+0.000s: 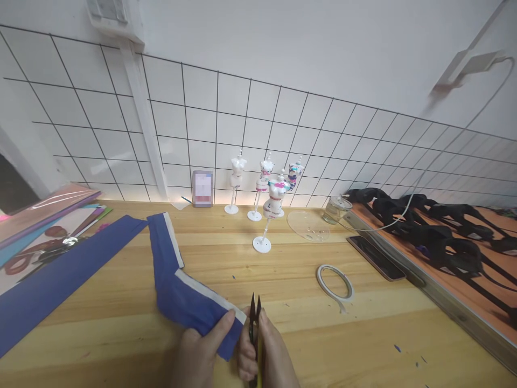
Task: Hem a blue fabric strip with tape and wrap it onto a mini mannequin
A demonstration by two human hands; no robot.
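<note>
A white wall [307, 48] marked with a dark grid is seen behind a wooden tabletop [283, 285]. In front, a blue cloth strip [194, 300], edged with two lengths of white tape, is bent into an angle; its near end is pinched by the left hand [201, 342], with the thumb laid over the taped edge. Small snips [253, 312] are gripped in the right hand [271, 353], just beside that end; the blades are pointed away from the body and held slightly apart. Contact between blades and cloth is not observed.

A longer blue strip [72, 275] is laid out at left, partly over a pile of coloured sheets [86, 218]; red-handled scissors [16, 264] are placed near it. Four small dress forms [274, 205] are stood toward the back, three of them marked with colour. A ring of tape [350, 292] is set down to the right of the snips, with a phone [375, 257] farther right. A glass jar [332, 211] is positioned near the wall. Black straps [428, 231] are spread on an orange surface [493, 293] at far right. Blue scraps [398, 348] are scattered at lower right.
</note>
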